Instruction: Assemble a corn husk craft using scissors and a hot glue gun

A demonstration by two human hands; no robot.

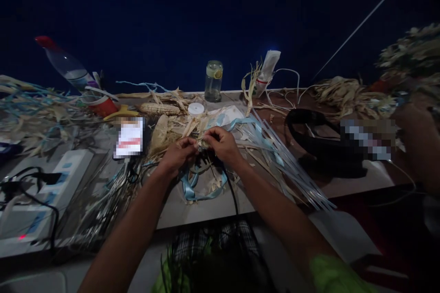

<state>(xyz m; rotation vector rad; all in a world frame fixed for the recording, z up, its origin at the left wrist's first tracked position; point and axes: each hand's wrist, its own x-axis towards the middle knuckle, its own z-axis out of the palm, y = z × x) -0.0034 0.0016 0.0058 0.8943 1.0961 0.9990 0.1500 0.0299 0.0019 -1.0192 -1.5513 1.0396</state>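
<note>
Person's own body, head view: two bare forearms ending in the left hand [177, 155] and right hand [223, 145], no rings or watch visible. A bright green short sleeve [338, 274] covers the right upper arm; dark checked cloth [220, 238] covers the lap.

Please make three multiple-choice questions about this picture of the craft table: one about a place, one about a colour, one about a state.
1. Where does the glass jar stand?
A. at the table's far edge
B. under the hands
C. on the power strip

2. What colour is the ribbon below the hands?
A. red
B. light blue
C. black

3. What are the left hand and right hand doing?
A. resting flat, apart
B. both pinching one small husk piece
C. lifting the corn cob

Answers: 1 A, it stands by the far rim; 2 B, pale blue loops show; 3 B, the fingertips meet on the piece.
</note>
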